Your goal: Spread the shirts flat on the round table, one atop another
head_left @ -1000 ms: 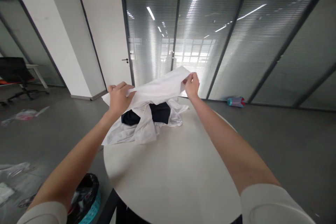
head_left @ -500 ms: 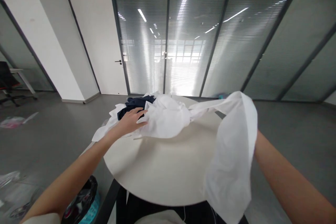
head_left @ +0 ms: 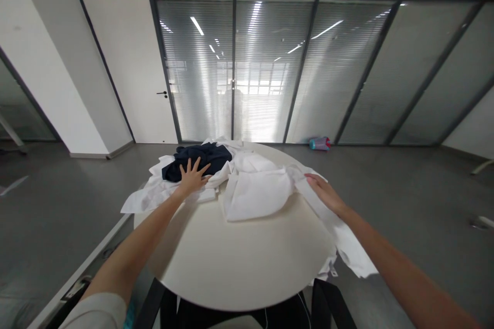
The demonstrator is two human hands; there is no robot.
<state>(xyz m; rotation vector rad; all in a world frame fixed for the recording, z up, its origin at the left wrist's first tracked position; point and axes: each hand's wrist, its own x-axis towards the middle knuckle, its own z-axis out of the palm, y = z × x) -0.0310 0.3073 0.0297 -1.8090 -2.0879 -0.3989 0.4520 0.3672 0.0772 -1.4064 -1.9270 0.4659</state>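
A crumpled navy garment (head_left: 208, 158) lies on the far left part of the round table (head_left: 239, 262), on top of white cloth (head_left: 148, 195). My left hand (head_left: 192, 177) rests with spread fingers on the navy garment's near edge, beside the white cloth. A white garment (head_left: 258, 195) lies rumpled across the middle, its near part folded over. My right hand (head_left: 324, 193) lies on this garment at the right, fingers stretched out and close together. From under it a long white strip, like a sleeve (head_left: 347, 247), hangs past the table's right edge.
A blue and pink basket (head_left: 319, 144) stands on the floor by the glass partition (head_left: 266, 67). Black chair parts (head_left: 334, 303) are close below the table's near edge. A white door (head_left: 135, 72) is at the back left.
My right hand has come down and inward, lowering the raised white sleeve to the table's right side. My left hand has shifted slightly, fingers now spread on the navy garment. The view has turned right.
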